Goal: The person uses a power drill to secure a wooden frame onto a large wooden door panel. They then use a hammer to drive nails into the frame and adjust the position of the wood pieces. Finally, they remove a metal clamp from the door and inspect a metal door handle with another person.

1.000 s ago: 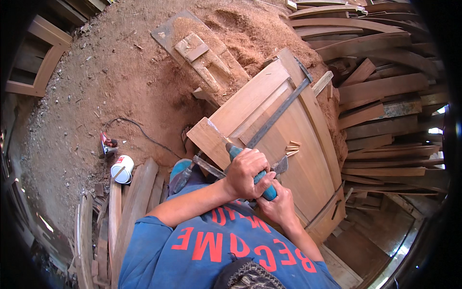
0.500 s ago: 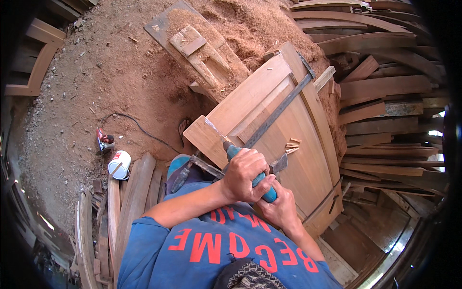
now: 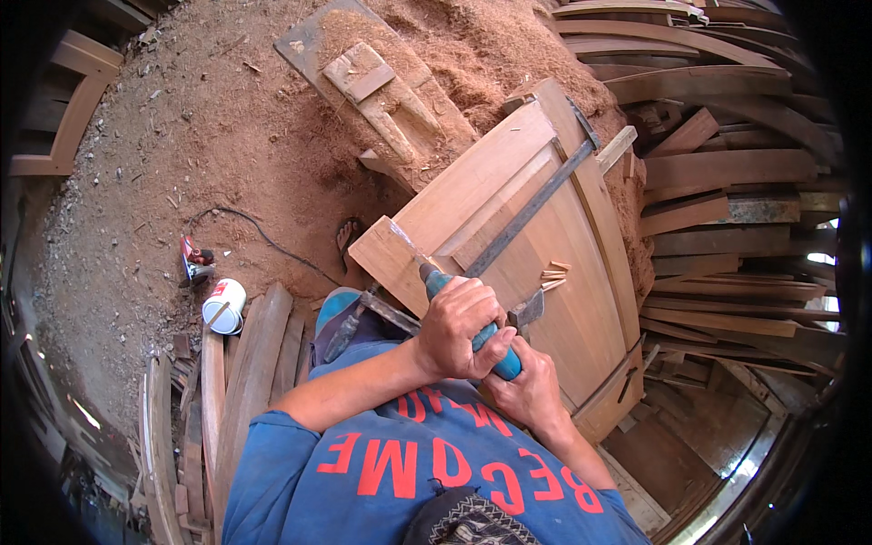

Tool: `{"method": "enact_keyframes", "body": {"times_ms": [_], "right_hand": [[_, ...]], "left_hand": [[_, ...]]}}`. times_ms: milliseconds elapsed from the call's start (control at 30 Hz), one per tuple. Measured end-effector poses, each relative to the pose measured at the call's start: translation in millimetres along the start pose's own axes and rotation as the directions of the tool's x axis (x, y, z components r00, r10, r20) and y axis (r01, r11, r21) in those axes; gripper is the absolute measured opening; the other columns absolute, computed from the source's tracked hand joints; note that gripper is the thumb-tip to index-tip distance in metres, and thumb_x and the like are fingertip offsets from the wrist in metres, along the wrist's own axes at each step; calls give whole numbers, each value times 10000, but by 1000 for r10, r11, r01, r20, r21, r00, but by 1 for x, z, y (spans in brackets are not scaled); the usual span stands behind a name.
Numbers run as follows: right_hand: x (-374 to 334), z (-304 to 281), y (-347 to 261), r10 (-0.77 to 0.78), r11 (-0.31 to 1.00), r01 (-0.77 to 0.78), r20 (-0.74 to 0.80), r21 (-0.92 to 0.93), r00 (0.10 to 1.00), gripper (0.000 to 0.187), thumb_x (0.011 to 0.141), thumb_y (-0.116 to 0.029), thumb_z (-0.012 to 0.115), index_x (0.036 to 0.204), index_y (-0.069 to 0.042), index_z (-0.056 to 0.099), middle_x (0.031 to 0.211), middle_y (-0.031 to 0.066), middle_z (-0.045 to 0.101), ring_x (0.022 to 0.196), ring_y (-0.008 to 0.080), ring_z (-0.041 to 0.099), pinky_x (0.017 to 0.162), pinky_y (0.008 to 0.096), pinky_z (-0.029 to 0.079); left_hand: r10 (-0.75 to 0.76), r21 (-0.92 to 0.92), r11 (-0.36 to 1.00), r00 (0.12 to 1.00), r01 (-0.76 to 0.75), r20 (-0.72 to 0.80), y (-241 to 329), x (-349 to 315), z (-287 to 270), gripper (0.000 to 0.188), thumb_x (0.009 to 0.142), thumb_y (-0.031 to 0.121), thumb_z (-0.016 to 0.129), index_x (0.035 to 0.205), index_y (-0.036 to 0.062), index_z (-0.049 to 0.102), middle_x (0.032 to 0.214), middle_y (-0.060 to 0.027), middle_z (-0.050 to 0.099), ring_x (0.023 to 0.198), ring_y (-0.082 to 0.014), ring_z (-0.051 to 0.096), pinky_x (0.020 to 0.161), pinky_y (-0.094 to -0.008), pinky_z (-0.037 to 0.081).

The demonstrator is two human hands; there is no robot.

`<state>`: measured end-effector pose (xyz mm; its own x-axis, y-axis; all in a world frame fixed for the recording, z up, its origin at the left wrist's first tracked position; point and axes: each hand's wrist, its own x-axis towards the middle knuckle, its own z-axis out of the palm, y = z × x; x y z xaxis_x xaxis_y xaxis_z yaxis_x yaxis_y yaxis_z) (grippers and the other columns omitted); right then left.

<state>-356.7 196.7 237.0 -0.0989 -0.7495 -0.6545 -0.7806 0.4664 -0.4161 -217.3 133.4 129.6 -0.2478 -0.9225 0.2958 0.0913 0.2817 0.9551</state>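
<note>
Both hands are closed around a blue power drill (image 3: 438, 283), its slim dark nose angled down at the near left corner of a wooden door panel (image 3: 509, 173). My left hand (image 3: 461, 329) wraps its body, thumb toward the right. Further back, my right hand (image 3: 529, 383) grips the rear end. A long metal bar clamp (image 3: 527, 213) crosses the panel, its near end beside my left forearm. Several small wooden dowels (image 3: 554, 274) lie on the panel, near a dark metal head like a hammer's (image 3: 527, 309). The drill's contact point is too small to make out.
Stacked curved boards (image 3: 727, 168) fill the right side. Beyond the panel, a sawdust-covered plank (image 3: 372, 86) carries a wooden block. On the left stand a white tub (image 3: 224, 306) and a red tool (image 3: 195, 262) near a dark cord (image 3: 259, 234). Long timbers (image 3: 250, 381) lie below them.
The view has shifted very slightly. Both hands keep their grip on the drill at the same panel corner, and nothing has been let go.
</note>
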Motion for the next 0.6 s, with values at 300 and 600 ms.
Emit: {"method": "enact_keyframes", "body": {"times_ms": [300, 600], "right_hand": [[11, -13, -22, 98, 994, -94, 71, -62, 993, 360, 763, -224, 802, 1019, -19, 654, 863, 268, 697, 871, 474, 675, 747, 511, 538], [29, -28, -43, 126, 969, -86, 161, -234, 979, 335, 736, -197, 797, 957, -9, 630, 859, 269, 694, 870, 481, 667, 774, 537, 532]], "left_hand": [[-43, -2, 999, 999, 43, -19, -2, 2, -4, 252, 906, 277, 613, 778, 66, 563, 720, -98, 617, 628, -284, 551, 643, -400, 417], [-52, -25, 998, 992, 50, -113, -8, -1, -9, 249, 909, 281, 616, 826, 52, 564, 750, -114, 638, 648, -286, 576, 654, -400, 454]]}}
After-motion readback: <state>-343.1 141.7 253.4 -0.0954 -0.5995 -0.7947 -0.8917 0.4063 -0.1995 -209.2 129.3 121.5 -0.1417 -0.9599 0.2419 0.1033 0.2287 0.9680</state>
